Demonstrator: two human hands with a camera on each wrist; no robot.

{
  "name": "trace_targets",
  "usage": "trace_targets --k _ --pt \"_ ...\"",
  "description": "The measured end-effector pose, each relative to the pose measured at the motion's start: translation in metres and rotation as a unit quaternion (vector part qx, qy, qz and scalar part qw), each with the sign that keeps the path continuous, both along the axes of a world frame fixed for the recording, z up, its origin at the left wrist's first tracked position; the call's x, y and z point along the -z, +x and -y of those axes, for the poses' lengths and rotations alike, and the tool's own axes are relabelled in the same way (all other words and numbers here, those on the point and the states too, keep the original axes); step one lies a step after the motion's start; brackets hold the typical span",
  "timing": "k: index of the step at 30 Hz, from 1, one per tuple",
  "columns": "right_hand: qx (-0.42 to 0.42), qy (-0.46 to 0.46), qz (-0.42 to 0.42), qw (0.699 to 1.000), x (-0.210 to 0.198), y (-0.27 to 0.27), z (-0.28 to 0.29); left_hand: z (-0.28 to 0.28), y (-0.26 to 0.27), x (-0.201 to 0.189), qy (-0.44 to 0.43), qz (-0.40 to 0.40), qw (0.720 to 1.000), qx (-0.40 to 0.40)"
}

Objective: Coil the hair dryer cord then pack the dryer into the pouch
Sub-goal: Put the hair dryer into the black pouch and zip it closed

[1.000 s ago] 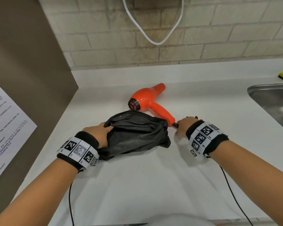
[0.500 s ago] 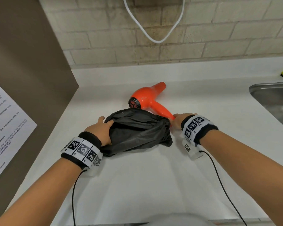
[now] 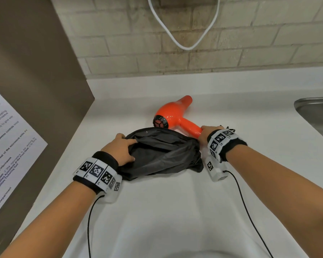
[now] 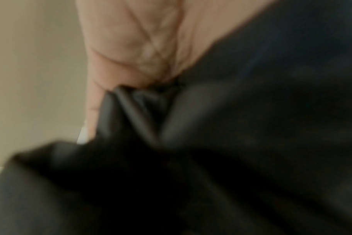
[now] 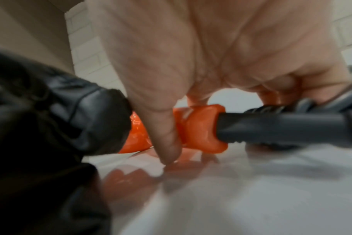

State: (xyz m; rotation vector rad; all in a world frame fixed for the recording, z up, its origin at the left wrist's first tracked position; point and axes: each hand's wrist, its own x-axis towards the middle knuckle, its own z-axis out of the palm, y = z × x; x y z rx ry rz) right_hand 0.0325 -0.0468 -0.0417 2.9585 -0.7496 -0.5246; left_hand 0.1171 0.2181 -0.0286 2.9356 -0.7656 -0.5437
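Note:
An orange hair dryer (image 3: 172,116) lies on the white counter (image 3: 175,202), nozzle pointing back right, handle toward me. My right hand (image 3: 206,134) curls round the end of the handle (image 5: 199,130), thumb in front, where the grey cord boot (image 5: 271,128) comes out. The coiled cord is mostly hidden behind that hand. A crumpled black pouch (image 3: 162,151) sits just in front of the dryer. My left hand (image 3: 122,149) grips the pouch's left edge, and the fabric (image 4: 231,143) is bunched in its palm.
A brown panel (image 3: 35,90) with a printed notice (image 3: 6,151) walls off the left. A steel sink (image 3: 317,116) lies at the right edge. A white cable (image 3: 185,47) loops on the brick wall behind. Thin black wrist-camera wires (image 3: 250,216) trail toward me.
My right hand has slid from the cord end up onto the dryer handle and closed round it. The left hand keeps its hold on the pouch.

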Motion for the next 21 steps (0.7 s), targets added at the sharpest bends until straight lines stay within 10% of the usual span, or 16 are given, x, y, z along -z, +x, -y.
trace_targets --k 15,21 --pt "0.134 0.189 0.172 0.958 -0.03 -0.002 0.021 0.0 0.007 -0.013 -0.142 -0.014 0.99 -0.019" --pt "0.047 0.46 0.327 0.824 -0.072 -0.007 -0.014 0.008 0.008 -0.021 -0.148 -0.056 0.987 -0.007"
